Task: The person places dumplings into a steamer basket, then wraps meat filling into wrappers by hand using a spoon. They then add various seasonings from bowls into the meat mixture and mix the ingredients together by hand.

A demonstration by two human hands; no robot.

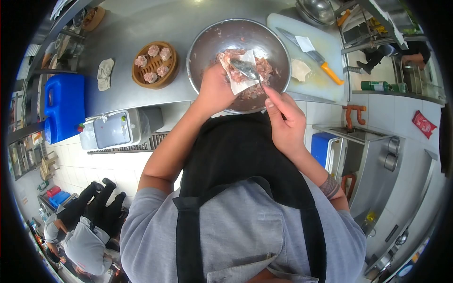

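Observation:
Over a large steel bowl (pixel 207 35) of minced meat (pixel 262 70), my left hand (pixel 218 89) holds a thin pale dumpling wrapper (pixel 241 86), its fingers partly hidden beneath it. My right hand (pixel 286 118) grips the handle of a metal spoon (pixel 245 69), whose bowl rests on the wrapper with some meat around it. To the left stands a round bamboo steamer (pixel 155 85) with several filled dumplings (pixel 150 77) in it. More wrappers (pixel 300 70) lie on the white cutting board (pixel 306 92) to the right.
A knife with a yellow handle (pixel 332 73) lies on the board, a white piece (pixel 305 44) across its blade. A crumpled cloth (pixel 105 74) is left of the steamer. A blue jug (pixel 64 108) stands at the table's left end. Other people (pixel 87 243) work behind, lower left.

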